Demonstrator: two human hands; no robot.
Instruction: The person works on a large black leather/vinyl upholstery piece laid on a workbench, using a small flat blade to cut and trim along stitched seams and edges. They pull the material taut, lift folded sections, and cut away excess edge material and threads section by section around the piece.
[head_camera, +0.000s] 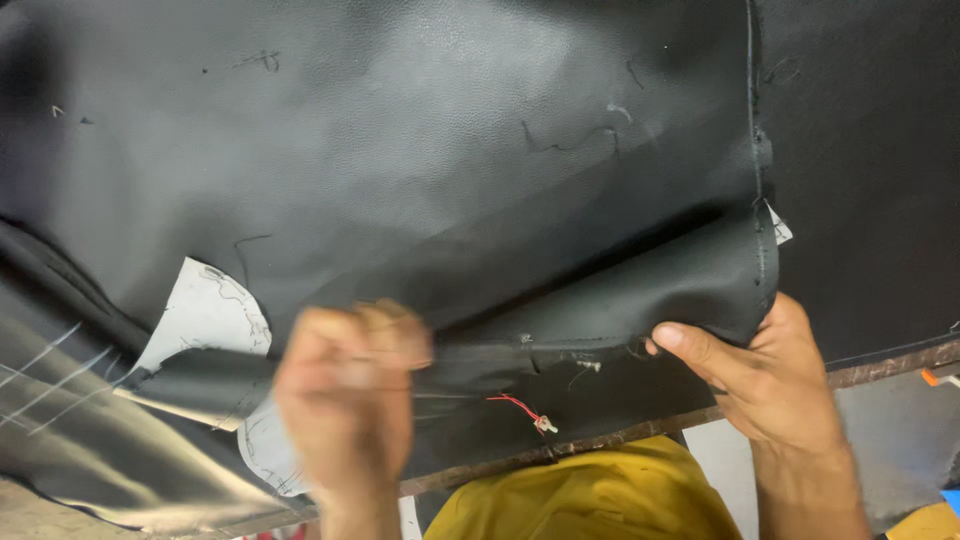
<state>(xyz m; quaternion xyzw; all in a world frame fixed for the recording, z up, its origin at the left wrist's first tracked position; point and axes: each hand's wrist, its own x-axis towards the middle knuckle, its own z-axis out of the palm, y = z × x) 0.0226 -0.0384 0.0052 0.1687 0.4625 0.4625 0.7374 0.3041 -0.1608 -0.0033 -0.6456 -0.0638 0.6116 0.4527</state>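
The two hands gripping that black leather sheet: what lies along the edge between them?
Between the left hand and right hand, the head view shows the black leather sheet, its folded, stitched edge, and a small red thread hanging below.

Dim overall; soft glare from above whitens the black leather (420, 130). Deep shadow fills its folds. The left hand (350, 390) is motion-blurred; the right hand (770, 380) sharp.

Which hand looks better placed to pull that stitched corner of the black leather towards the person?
Probably the right hand: it grips the leather at the stitched corner. The left hand, blurred, is farther along.
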